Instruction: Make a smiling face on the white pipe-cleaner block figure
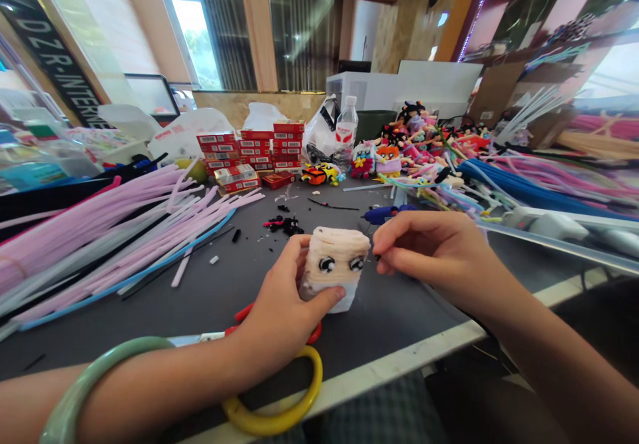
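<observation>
My left hand (pixel 289 297) is wrapped around a cream-and-white, box-shaped fuzzy figure (pixel 332 281), with the thumb across its lower front. Two shiny black-and-white eyes face me from the figure. Close to its right side, my right hand (pixel 424 244) is closed in a pinch. A tiny black piece (pixel 378 257) shows at those fingertips; its kind is too small to tell. Under my left forearm lie scissors (pixel 243 312) with red handles, partly hidden. A yellow ring-shaped handle (pixel 314 384) sticks out nearer the table edge.
Bundles of pink and grey pipe cleaners (pixel 124 224) spread across the left. Behind the figure are black fuzzy scraps (pixel 287 224) and a blue glue gun (pixel 384 214). Stacked red boxes (pixel 254 151), a plastic bottle (pixel 347 128) and a heap of colourful dolls (pixel 419 138) stand farther back.
</observation>
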Action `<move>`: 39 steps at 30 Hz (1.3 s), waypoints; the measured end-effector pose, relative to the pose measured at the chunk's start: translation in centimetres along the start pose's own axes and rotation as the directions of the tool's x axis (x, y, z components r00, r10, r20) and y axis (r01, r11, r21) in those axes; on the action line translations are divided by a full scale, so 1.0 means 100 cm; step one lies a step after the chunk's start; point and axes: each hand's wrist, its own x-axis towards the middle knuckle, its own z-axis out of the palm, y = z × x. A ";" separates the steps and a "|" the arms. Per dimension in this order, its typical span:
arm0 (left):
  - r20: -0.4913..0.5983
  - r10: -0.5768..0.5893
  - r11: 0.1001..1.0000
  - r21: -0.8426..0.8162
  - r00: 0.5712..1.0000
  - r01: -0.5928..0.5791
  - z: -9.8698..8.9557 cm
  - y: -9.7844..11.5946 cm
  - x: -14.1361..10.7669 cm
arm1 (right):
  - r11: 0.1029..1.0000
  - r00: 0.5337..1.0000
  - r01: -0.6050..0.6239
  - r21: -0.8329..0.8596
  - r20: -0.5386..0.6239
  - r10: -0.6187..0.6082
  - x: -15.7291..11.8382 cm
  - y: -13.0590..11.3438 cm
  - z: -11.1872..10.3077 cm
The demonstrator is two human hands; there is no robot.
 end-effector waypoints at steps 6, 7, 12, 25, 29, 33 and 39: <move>0.001 0.000 1.000 0.016 1.000 0.000 -0.001 0.000 -0.001 | 1.000 1.000 -0.004 -0.004 0.014 0.005 0.000 0.000 0.001; 0.002 -0.001 1.000 0.017 1.000 0.001 -0.001 0.000 -0.001 | 1.000 1.000 0.002 -0.019 0.016 -0.001 0.000 0.000 0.001; 0.003 0.003 1.000 0.005 1.000 -0.003 0.000 0.001 -0.001 | 0.998 1.000 0.016 -0.053 0.007 -0.015 -0.002 0.001 0.002; 0.012 0.010 1.000 0.007 1.000 -0.010 -0.001 0.000 -0.001 | 0.993 0.993 0.112 -0.048 -0.017 -0.113 -0.004 -0.001 0.001; 0.006 0.011 1.000 0.005 1.000 -0.011 0.000 -0.001 0.000 | 0.984 0.987 0.162 -0.078 -0.002 -0.163 -0.004 0.000 0.000; 0.017 0.022 1.000 -0.004 1.000 -0.022 -0.001 -0.002 -0.001 | 0.980 0.986 0.167 -0.112 0.020 -0.165 -0.004 0.001 0.000; 0.023 0.021 1.000 -0.017 0.999 -0.021 -0.001 -0.003 -0.001 | 0.953 0.974 0.225 -0.201 0.069 -0.216 -0.004 0.001 -0.001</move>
